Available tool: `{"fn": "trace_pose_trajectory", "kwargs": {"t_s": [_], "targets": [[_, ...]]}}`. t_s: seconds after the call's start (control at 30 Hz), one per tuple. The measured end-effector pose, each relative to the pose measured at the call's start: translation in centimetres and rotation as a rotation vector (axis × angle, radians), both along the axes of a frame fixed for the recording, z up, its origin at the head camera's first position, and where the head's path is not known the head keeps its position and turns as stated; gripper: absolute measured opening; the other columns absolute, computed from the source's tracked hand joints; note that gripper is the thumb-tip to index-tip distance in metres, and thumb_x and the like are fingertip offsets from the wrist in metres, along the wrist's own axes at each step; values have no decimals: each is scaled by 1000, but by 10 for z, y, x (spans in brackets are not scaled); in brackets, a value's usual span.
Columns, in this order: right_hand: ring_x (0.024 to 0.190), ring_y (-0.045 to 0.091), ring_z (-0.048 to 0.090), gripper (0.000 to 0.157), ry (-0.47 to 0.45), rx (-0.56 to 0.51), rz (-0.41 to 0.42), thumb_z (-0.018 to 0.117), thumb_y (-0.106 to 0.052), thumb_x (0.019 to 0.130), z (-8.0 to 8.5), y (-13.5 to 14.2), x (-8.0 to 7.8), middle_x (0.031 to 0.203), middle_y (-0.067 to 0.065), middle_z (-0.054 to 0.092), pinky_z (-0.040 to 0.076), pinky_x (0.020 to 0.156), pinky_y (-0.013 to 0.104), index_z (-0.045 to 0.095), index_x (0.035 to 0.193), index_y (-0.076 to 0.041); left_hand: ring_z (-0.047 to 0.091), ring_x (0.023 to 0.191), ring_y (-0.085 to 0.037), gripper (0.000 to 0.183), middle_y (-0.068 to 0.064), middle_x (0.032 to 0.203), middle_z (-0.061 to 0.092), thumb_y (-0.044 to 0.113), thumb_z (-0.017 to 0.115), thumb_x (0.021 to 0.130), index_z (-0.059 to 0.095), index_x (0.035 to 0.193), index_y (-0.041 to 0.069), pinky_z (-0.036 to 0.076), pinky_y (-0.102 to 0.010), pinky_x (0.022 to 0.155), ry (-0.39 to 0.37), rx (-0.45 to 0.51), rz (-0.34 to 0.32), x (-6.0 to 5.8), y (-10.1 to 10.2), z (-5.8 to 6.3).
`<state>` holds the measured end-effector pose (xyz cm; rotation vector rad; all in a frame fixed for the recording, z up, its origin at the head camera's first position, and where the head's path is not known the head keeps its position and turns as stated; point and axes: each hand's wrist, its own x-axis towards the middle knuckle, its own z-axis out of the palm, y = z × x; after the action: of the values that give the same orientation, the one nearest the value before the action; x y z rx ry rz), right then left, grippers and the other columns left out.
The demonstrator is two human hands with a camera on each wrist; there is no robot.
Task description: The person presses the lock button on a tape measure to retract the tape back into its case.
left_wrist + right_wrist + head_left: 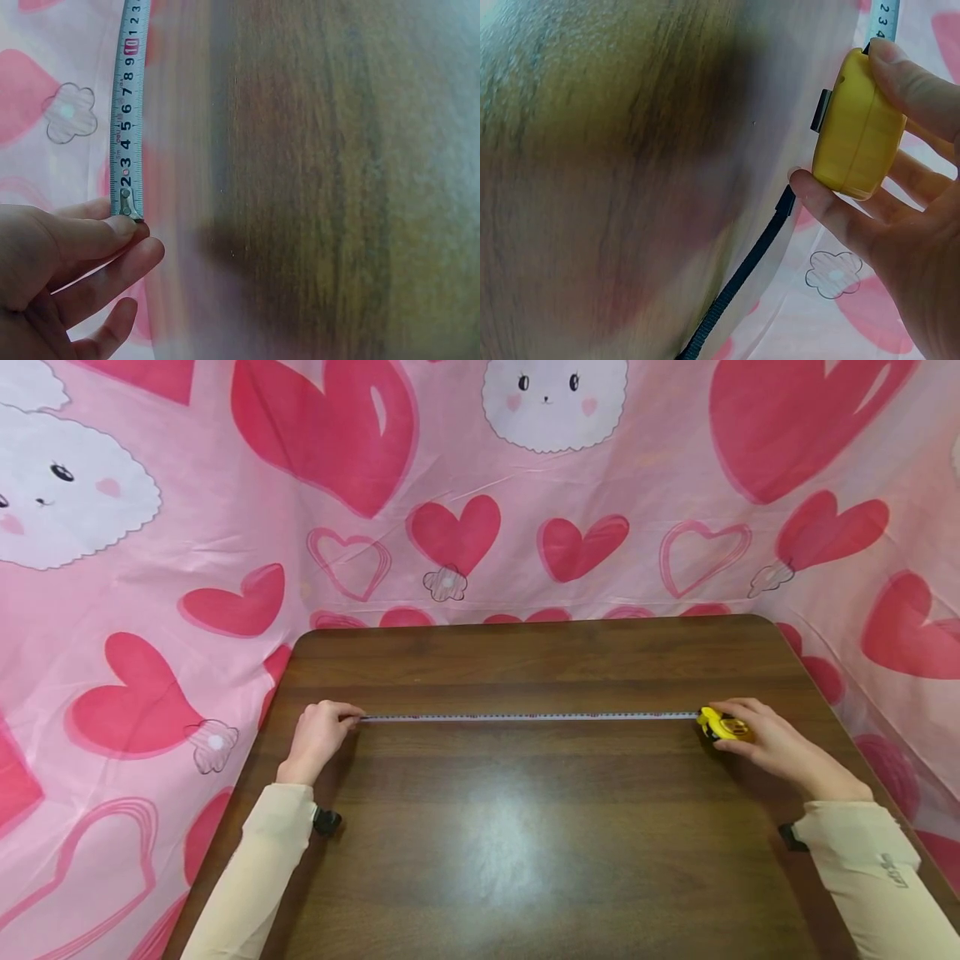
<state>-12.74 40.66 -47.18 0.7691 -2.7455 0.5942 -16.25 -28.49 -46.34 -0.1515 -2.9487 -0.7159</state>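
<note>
A tape measure's white blade (pixel 525 717) is drawn out in a straight line across the table, from one hand to the other. My left hand (pixel 318 735) pinches the metal end hook (pixel 127 204) between thumb and fingers, near the blade's low numbers. On the right, the yellow tape measure case (pixel 722 725) is gripped by my right hand (pixel 776 747). In the right wrist view the thumb lies near the mouth of the case (pixel 859 127), where the blade comes out. A dark strap (pixel 739 277) hangs from beside the case.
The brown wooden table (pixel 525 827) has rounded far corners and a glossy reflection in its middle. A pink cloth (pixel 517 468) printed with hearts and white faces hangs behind and at both sides. Dark wrist devices (pixel 327 822) sit at the cuffs of the cream sleeves.
</note>
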Motion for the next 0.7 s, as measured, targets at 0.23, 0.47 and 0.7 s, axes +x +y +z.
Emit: {"fn": "trace_pose_trajectory", "kwargs": {"t_s": [0.23, 0.47, 0.7], "targets": [[102, 40, 59, 64, 1, 5, 5, 93, -4, 69, 0, -4, 1, 117, 26, 63, 36, 87, 19, 64, 126, 4, 72, 96, -38, 14, -19, 103, 78, 3, 72, 96, 82, 104, 4, 53, -56, 86, -7, 12, 3, 1, 2, -3], [103, 40, 60, 64, -8, 15, 6, 93, -4, 70, 2, -8, 0, 118, 26, 63, 40, 86, 27, 64, 127, 4, 72, 94, -37, 13, -19, 102, 78, 5, 73, 96, 82, 105, 3, 54, -55, 84, -10, 14, -3, 2, 5, -4], [103, 40, 61, 64, -16, 18, 12, 93, -5, 70, 1, -11, -1, 117, 25, 64, 42, 86, 28, 65, 127, 4, 72, 95, -36, 13, -18, 105, 78, 6, 73, 96, 82, 105, 5, 54, -53, 85, -21, 10, 0, 3, 9, -6]]}}
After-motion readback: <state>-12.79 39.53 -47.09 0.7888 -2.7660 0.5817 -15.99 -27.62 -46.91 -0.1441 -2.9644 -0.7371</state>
